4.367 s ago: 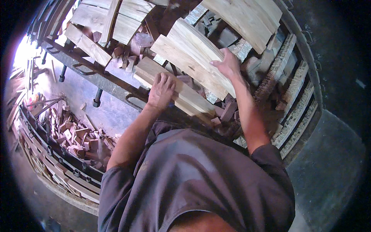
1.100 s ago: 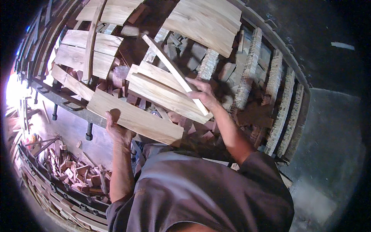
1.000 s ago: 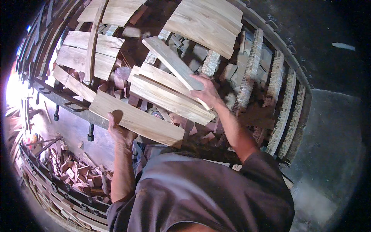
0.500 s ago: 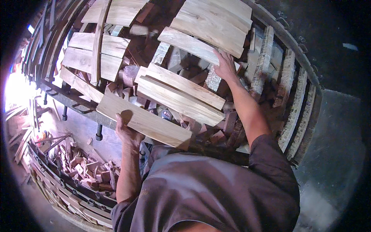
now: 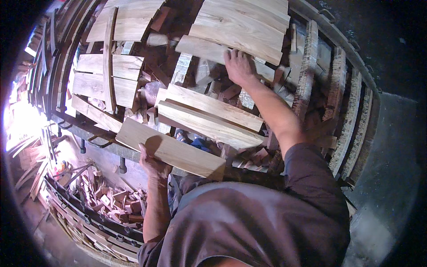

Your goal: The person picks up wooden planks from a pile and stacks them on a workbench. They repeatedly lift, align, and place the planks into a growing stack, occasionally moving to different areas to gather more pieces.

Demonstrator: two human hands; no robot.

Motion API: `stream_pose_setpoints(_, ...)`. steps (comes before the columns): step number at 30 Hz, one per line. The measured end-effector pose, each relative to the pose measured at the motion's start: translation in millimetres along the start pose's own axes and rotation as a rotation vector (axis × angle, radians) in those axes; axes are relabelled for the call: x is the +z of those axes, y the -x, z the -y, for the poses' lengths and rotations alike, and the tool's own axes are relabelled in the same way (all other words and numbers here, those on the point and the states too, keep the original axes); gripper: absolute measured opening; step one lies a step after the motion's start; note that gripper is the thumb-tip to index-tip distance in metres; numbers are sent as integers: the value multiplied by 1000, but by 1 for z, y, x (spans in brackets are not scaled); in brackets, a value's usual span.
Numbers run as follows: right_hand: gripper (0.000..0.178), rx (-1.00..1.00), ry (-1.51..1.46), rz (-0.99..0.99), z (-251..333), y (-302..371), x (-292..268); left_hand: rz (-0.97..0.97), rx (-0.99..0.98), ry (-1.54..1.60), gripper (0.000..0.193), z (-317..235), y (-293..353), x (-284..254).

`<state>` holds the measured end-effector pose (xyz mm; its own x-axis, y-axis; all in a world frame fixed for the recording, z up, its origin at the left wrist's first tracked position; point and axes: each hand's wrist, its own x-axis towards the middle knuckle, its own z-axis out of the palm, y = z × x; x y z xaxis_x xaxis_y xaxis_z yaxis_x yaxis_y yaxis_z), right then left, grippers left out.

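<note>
My left hand (image 5: 155, 167) grips a pale wooden board (image 5: 175, 151) near its lower edge, thumb on top, holding it close to my body. Farther out, my right hand (image 5: 240, 66) has its fingers curled over another narrow board (image 5: 200, 48), which lies along the near edge of a row of wide planks (image 5: 240, 26). Part of that board is hidden under the hand. Between my hands lie two more boards, a flat one (image 5: 213, 106) and a thicker-looking one (image 5: 209, 124) nearer to me.
The planks rest on a slatted frame with rough-edged wooden bars (image 5: 307, 66) at the right. More planks (image 5: 106, 82) lie at the left under a crosswise strip (image 5: 109, 53). Wood offcuts (image 5: 118, 200) fill a bin at the lower left. Bolts (image 5: 122, 164) hang from the frame's metal rail.
My right hand has shifted left along the narrow board, its fingers now more curled over it. My left hand still holds its board in nearly the same place. The view has shifted slightly.
</note>
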<state>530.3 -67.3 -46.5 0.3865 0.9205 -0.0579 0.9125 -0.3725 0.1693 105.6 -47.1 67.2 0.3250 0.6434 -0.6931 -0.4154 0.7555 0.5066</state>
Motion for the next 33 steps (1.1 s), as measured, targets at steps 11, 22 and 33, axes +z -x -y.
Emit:
stream_pose_setpoints(11, 65, 311, -1464, 564, -105, -22, 32, -9, -61, -6, 75, 15, -12, 5)
stream_pose_setpoints(22, 58, 242, -1477, 710, -118, -8, 31, 77, -106, 12, 82, 13, -10, -6)
stream_pose_setpoints(33, 51, 36, -770, -251, -18, 53, -19, -31, -55, -74, 86, 20, -14, -8)
